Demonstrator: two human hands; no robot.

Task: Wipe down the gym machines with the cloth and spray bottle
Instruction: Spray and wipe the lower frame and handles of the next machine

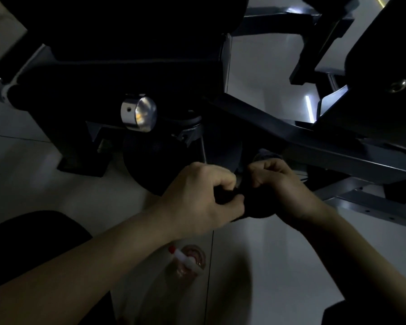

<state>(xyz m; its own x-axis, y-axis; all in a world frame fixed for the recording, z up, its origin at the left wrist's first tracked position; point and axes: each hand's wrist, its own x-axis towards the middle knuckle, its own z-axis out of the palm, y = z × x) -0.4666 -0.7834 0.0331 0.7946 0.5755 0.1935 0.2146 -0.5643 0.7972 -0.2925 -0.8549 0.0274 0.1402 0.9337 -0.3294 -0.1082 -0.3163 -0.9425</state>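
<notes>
The gym machine (136, 66) fills everything beyond the two grips, a dark mass of black padding and grey steel, most of its detail lost in the dim light. The pale tiled floor (291, 266) lies beneath both grips and spreads out to either side of them. One slanted frame beam (352, 156) of the machine passes just above and beyond the right grip (277, 181). A round black pad (150, 167) sits just beyond the left grip (197, 195), close to its knuckles, though I cannot tell whether they touch. Both grips are bare hands, held close together in front of the machine with knuckles up. The left grip is clenched, its thumb and curled fingers pinching one end of the cloth (256, 207). The right grip is closed round the other end, fingers folded in. The cloth is dark, bunched between the two grips and sagging a little below them. Up and to the left of the left grip, a chrome cap (140, 113) sticks out from the machine and catches a glint. The spray bottle (188, 261) rests on the floor below the left grip, nearer the person and partly hidden by the left forearm, with its white nozzle and red tip showing; neither grip touches it
</notes>
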